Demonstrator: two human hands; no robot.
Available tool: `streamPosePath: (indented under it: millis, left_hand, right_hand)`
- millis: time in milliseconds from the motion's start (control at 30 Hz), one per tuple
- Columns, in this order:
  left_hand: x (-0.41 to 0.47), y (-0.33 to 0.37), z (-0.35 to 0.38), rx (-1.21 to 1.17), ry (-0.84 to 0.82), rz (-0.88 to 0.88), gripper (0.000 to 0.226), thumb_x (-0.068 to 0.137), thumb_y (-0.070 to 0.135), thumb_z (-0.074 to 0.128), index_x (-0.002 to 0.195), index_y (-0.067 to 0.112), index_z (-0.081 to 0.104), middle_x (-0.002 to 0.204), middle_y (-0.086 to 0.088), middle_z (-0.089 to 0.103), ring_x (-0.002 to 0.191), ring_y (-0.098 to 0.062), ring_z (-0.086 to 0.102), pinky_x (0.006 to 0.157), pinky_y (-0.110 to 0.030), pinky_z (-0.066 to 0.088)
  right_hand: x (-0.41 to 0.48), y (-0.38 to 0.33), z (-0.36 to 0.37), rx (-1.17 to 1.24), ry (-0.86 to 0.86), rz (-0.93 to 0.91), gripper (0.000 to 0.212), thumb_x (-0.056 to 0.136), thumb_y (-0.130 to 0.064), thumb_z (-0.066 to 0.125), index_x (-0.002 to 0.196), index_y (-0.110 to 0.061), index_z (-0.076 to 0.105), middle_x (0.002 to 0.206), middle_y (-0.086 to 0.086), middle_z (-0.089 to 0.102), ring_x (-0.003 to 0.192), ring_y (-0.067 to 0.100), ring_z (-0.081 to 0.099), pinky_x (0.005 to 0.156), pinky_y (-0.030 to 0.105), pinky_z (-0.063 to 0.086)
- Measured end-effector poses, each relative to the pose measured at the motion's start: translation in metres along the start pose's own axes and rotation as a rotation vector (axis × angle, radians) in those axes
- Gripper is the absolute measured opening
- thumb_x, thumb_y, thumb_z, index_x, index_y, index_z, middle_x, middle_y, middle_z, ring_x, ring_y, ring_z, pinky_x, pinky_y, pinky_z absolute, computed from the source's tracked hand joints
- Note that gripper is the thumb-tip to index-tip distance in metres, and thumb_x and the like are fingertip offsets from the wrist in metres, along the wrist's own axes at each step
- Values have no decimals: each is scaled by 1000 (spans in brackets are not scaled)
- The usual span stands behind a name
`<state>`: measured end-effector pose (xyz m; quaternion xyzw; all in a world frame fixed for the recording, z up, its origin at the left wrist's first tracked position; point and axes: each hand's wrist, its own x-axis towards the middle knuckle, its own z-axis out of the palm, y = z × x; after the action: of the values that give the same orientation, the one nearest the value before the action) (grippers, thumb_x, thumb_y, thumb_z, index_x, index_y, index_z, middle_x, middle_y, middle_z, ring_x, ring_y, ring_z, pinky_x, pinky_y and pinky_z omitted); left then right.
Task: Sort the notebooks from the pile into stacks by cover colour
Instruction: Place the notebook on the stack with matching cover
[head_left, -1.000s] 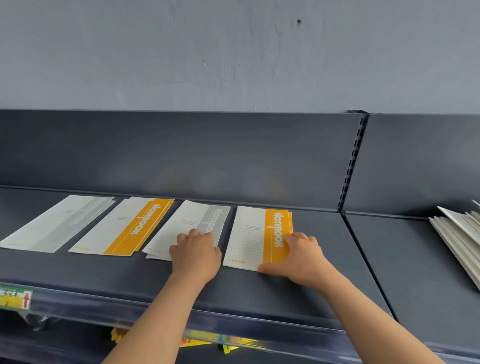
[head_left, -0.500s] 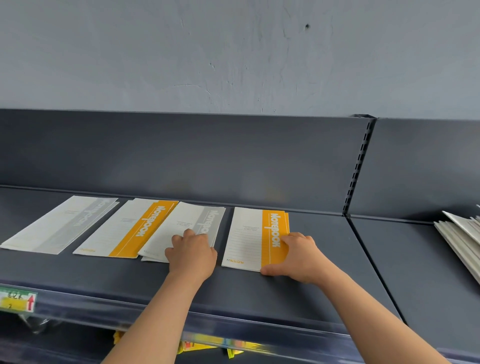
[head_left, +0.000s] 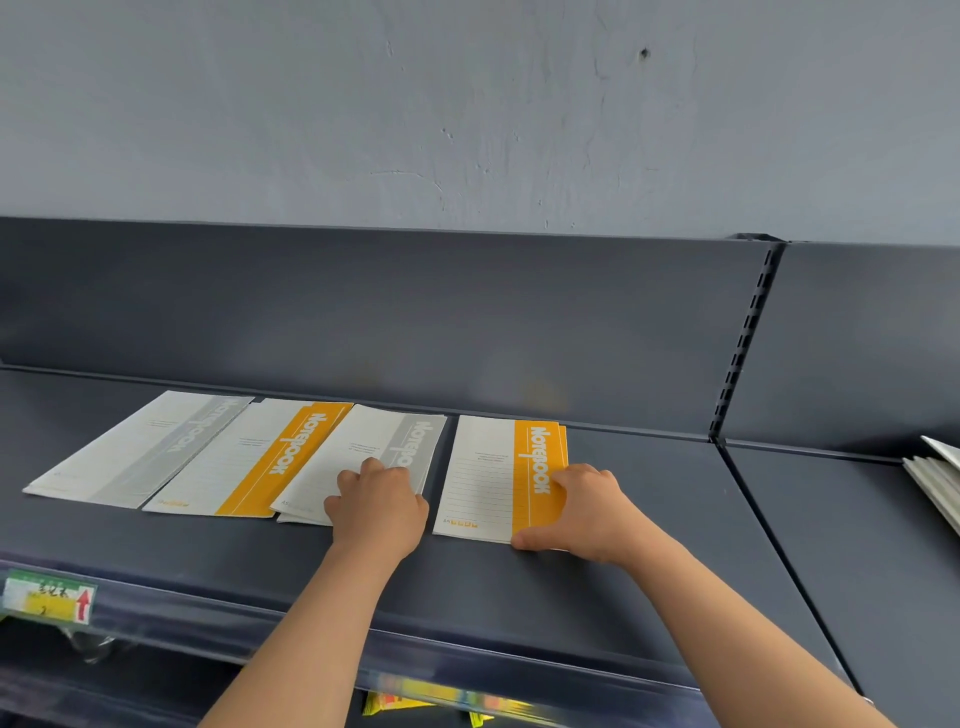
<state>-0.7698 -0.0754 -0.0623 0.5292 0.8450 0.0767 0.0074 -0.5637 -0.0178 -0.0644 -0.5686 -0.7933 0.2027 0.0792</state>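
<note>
Four notebook stacks lie in a row on the dark grey shelf (head_left: 623, 597). From the left they are a grey-banded notebook (head_left: 140, 449), an orange-banded notebook (head_left: 249, 462), a second grey-banded notebook (head_left: 363, 441) and a second orange-banded notebook (head_left: 488, 473). My left hand (head_left: 376, 512) presses down on the near end of the second grey one, whose left edge overlaps the orange stack beside it. My right hand (head_left: 587, 512) holds the right near corner of the second orange one, thumb at the near edge and fingers over the band.
The unsorted pile (head_left: 935, 478) of pale notebooks lies on the neighbouring shelf section at the far right, partly cut off. A slotted upright (head_left: 743, 343) divides the two back panels. A price label (head_left: 49, 597) sits on the front rail at the left.
My left hand has slid the second grey notebook to the left, so it now overlaps the orange stack beside it. My right hand stays on the orange notebook's right edge.
</note>
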Motion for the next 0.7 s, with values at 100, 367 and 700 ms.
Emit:
streamPosePath:
  millis: [100, 367, 700]
  left_hand:
    - [3, -3, 0, -3, 2, -10, 42, 97, 39, 41, 135, 22, 47, 132, -4, 47, 118, -24, 44, 91, -37, 44]
    - [7, -9, -2, -6, 7, -12, 43, 97, 40, 42, 136, 22, 46, 132, -4, 47, 119, -24, 44, 91, -37, 44]
    - [3, -8, -6, -24, 66, 46, 43, 98, 42, 39, 135, 21, 48, 131, -3, 51, 117, -21, 48, 90, -33, 46]
  right_hand:
    - [3, -3, 2, 3, -1, -10, 80, 57, -72, 69, 118, -24, 49, 118, -3, 47, 108, 15, 38, 82, 27, 38]
    - [10, -11, 7, 19, -1, -24, 78, 56, -73, 69, 115, -26, 50, 115, -3, 47, 106, 15, 39, 80, 28, 39]
    - [2, -13, 2, 10, 55, -24, 76, 61, -75, 62, 117, -25, 52, 117, -4, 51, 111, 18, 43, 89, 32, 43]
